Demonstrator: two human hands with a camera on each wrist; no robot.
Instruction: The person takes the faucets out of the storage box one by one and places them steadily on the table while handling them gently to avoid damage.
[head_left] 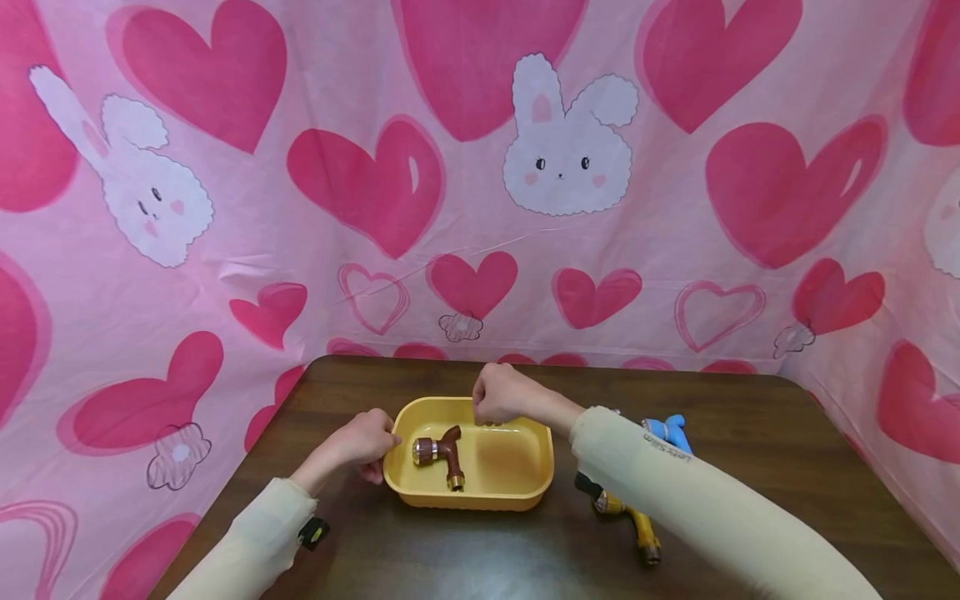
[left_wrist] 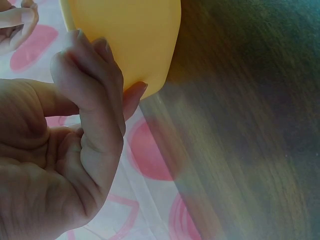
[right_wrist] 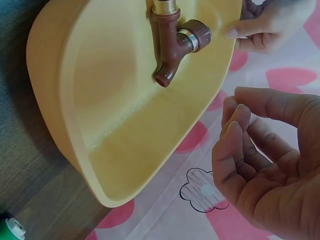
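A yellow plastic basin (head_left: 468,502) stands on the table, and a brown faucet (head_left: 447,457) with gold-coloured ends lies in its left part. At the basin's left end, my left hand (head_left: 365,443) holds the rim. In the right wrist view, that hand's thumb lies over the rim and its fingers are outside. My right hand (head_left: 501,393) hovers over the far side of the basin. Its fingers are loosely bent, with the tips close to the thumb (right_wrist: 265,102), and I see nothing held there.
Right of the basin, partly behind the right sleeve (head_left: 675,483), are a blue faucet (head_left: 675,432) and a yellow faucet (head_left: 641,529). A green object with a white end (right_wrist: 12,229) shows at the right wrist view's corner. A pink heart-patterned cloth (head_left: 480,208) hangs behind the wooden table (head_left: 450,558).
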